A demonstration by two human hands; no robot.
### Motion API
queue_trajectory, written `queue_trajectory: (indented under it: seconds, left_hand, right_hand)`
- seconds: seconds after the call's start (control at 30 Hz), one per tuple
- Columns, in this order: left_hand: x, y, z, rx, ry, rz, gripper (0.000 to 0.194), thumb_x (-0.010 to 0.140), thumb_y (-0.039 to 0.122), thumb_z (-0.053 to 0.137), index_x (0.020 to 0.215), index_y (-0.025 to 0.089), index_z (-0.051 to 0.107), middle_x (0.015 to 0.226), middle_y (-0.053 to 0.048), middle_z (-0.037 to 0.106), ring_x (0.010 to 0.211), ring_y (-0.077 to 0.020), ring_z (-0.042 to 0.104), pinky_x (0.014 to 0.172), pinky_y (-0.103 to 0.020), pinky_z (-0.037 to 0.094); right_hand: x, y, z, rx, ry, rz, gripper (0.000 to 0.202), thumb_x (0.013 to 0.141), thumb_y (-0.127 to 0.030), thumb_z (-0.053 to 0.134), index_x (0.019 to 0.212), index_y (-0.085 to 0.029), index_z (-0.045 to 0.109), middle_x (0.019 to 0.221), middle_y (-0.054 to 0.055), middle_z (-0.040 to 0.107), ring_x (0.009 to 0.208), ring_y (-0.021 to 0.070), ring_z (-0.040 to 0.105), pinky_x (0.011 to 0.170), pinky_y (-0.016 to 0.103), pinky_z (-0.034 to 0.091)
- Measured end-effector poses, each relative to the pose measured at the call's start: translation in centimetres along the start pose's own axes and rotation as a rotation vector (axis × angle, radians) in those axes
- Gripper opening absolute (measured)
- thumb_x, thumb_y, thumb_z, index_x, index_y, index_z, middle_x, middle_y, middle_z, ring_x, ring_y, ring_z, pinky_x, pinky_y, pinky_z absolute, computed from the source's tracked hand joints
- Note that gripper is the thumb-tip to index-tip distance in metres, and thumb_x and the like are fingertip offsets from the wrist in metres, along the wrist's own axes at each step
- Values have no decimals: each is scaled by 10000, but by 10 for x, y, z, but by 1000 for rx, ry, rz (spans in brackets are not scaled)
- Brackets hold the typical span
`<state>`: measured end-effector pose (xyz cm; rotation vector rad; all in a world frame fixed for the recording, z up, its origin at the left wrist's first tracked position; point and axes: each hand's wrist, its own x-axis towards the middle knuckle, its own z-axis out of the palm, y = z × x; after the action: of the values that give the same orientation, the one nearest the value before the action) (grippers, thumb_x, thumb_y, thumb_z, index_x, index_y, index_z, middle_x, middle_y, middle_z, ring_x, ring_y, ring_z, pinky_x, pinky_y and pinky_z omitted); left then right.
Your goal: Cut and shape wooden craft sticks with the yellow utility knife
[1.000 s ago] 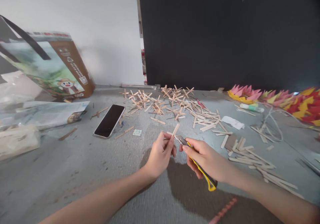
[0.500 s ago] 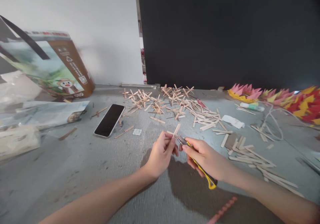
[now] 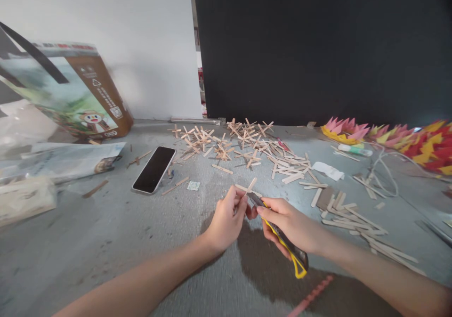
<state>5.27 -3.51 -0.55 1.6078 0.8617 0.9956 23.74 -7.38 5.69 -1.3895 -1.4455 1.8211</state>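
Note:
Near the middle of the table, my left hand (image 3: 229, 215) is closed, its fingertips pinching crossed wooden craft sticks (image 3: 252, 185). My right hand (image 3: 287, 223) wraps round a yellow and black utility knife (image 3: 282, 238), its thumb along the handle. The knife's tip end meets the sticks close to my left fingertips; whether the blade touches the wood I cannot tell. Beyond my hands lies a heap of crossed stick pieces (image 3: 222, 150). Loose craft sticks (image 3: 353, 220) are scattered to the right of my right hand.
A phone (image 3: 154, 170) lies left of my hands, near a small paper square (image 3: 193, 185). At the left stand a printed bag (image 3: 88, 95) and plastic packets (image 3: 28, 199). Folded paper flowers (image 3: 348, 131), a glue tube (image 3: 355, 150) and a white cable (image 3: 399, 178) are at the right.
The knife and my right hand have shifted slightly, with the knife's rear end lower. The crossed sticks have turned a little, showing more of the crosspiece.

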Motion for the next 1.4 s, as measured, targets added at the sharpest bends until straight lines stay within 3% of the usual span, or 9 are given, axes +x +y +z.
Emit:
queue_trajectory:
  seconds: [0.53,0.93,1.13,1.4]
  left_hand:
    - [0,3,-1,109,-1,4,215,1071,354,408,910,227,471,698,13,672,628,-138,626,677,-257,462]
    - [2,-5,-1,-5,-7,-21,242,1063,419,426,929,228,491,659,16,643,608,-151,617,657,-262,459]
    - [1,-1,-1,71,14,-43,243,1065,400,424,914,226,501,699,3,675,648,-155,636,697,-272,460]
    - [1,1,0,-18,33,-71,332,1067,481,401,890,221,509,649,16,662,583,-140,600,649,-265,452]
  right_hand:
    - [2,-2,5,224,-68,45,285,995,-504,483,1035,-222,476,556,-60,570,323,102,508,332,165,369]
    - [2,8,7,-104,56,-11,285,1058,-482,393,986,-220,478,589,-62,585,333,86,512,340,168,406]
    - [0,-4,0,89,-72,34,253,1026,-470,438,987,-222,461,585,-51,594,288,92,482,315,184,359]
    - [1,-9,-9,193,-107,85,319,977,-510,517,1092,-212,506,559,-64,562,297,84,458,316,171,320]
